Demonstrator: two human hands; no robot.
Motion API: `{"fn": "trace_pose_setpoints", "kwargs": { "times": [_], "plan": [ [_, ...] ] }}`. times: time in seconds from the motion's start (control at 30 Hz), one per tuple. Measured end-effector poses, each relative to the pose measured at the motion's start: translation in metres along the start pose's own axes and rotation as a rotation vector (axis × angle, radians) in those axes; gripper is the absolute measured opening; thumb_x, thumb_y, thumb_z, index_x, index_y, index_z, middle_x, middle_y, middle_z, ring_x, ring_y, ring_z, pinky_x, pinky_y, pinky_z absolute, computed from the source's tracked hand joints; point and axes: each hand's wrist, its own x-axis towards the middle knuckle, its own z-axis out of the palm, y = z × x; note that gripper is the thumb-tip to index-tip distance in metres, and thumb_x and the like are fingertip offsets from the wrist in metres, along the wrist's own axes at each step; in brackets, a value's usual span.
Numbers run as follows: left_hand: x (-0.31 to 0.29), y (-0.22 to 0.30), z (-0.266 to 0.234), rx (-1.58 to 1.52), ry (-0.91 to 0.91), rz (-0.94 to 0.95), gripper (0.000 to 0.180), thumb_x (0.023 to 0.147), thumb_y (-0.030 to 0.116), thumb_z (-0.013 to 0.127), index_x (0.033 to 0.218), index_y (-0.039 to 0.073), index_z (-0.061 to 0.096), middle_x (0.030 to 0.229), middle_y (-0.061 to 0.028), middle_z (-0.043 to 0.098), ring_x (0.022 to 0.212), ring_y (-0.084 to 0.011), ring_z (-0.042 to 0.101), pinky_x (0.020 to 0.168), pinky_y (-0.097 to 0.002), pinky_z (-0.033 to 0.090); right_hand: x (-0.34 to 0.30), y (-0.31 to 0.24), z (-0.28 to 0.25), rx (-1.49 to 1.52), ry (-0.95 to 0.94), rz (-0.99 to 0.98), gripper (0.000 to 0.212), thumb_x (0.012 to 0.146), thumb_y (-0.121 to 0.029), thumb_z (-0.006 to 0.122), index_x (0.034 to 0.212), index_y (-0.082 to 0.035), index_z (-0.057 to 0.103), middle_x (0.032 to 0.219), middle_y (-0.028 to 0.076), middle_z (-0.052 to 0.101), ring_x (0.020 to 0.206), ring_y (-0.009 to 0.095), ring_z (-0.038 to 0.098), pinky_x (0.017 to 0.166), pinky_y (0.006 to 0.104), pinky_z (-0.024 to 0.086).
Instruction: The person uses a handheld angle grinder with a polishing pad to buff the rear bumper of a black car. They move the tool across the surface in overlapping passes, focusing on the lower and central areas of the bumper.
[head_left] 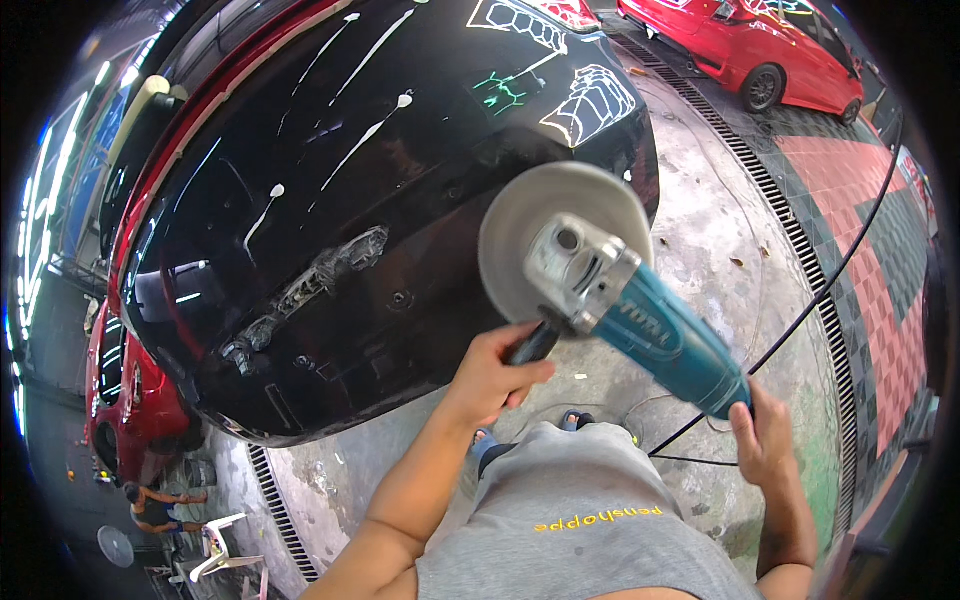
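Note:
I hold a teal car polisher [672, 345] across the front of my body. My left hand [487, 378] is closed round its black side handle [533, 344]. Behind, my right hand [765, 430] grips the rear end of the teal body. The polisher's round, pale pad [510, 225] is smeared by motion. It overlaps the lower right edge of a glossy black car panel [360, 190]; whether pad and panel touch, I cannot tell. Crumpled clear film or tape [325, 278] covers a strip of the panel, and long light reflections cross it.
A black cord [800, 320] runs past my right hand. Beyond a floor grate [745, 150], a red car [760, 50] stands on red and grey tiles [850, 190]. At lower left are another red car [150, 410], a person [155, 508], a white plastic chair [217, 548] and a fan [115, 547].

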Motion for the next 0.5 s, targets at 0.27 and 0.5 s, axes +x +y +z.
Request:
{"fn": "trace_pose_setpoints", "kwargs": {
  "times": [0.27, 0.5],
  "plan": [
    [-0.014, 0.017, -0.001, -0.039, -0.011, -0.036, 0.059, 0.089, 0.001, 0.082, 0.144, -0.008, 0.061, 0.079, 0.0009, 0.062, 0.048, -0.0031, 0.047, 0.044, -0.0221, 0.034, -0.012, 0.001, 0.013, 0.071, 0.014, -0.014, 0.058, 0.105, -0.048, 0.054, 0.12, 0.006, 0.066, 0.073, 0.023, 0.06, 0.068, 0.042, 0.065, 0.065, 0.0456, 0.049],
    [-0.014, 0.05, -0.012, -0.024, -0.066, -0.029, 0.056, 0.092, 0.003, 0.077, 0.145, -0.007, 0.058, 0.084, -0.0053, 0.068, 0.047, -0.004, 0.048, 0.044, -0.0201, 0.035, -0.002, -0.013, 0.011, 0.152, -0.02, 0.021, 0.062, 0.107, -0.054, 0.051, 0.114, 0.006, 0.067, 0.072, 0.016, 0.061, 0.066, 0.028, 0.063, 0.065, 0.0392, 0.049]
  ]
}}
